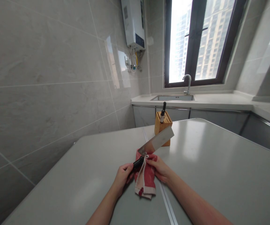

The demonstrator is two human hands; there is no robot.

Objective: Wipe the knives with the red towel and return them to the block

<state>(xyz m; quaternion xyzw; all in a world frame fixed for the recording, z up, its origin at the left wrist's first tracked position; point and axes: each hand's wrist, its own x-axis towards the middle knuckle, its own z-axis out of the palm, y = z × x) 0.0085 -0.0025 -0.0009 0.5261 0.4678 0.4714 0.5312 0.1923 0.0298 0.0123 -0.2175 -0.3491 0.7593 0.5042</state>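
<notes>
My left hand (123, 175) is closed around the black handle of a cleaver (158, 140). Its broad steel blade points up and to the right, above the table. With my right hand (158, 167) I pinch a red and white cloth (146, 179) against the end of the handle, where the blade begins. The cloth hangs down between my two hands. Just behind the blade stands a wooden knife block (160, 126), partly hidden by it. One black-handled tool (163, 112) sticks up out of a slot in the block.
The pale table (97, 156) has a white seam running lengthwise. Beyond its far edge is a counter (219, 98) with a sink (172, 97) and a curved faucet (188, 83) below a window. A water heater (133, 25) hangs on the tiled wall at the left.
</notes>
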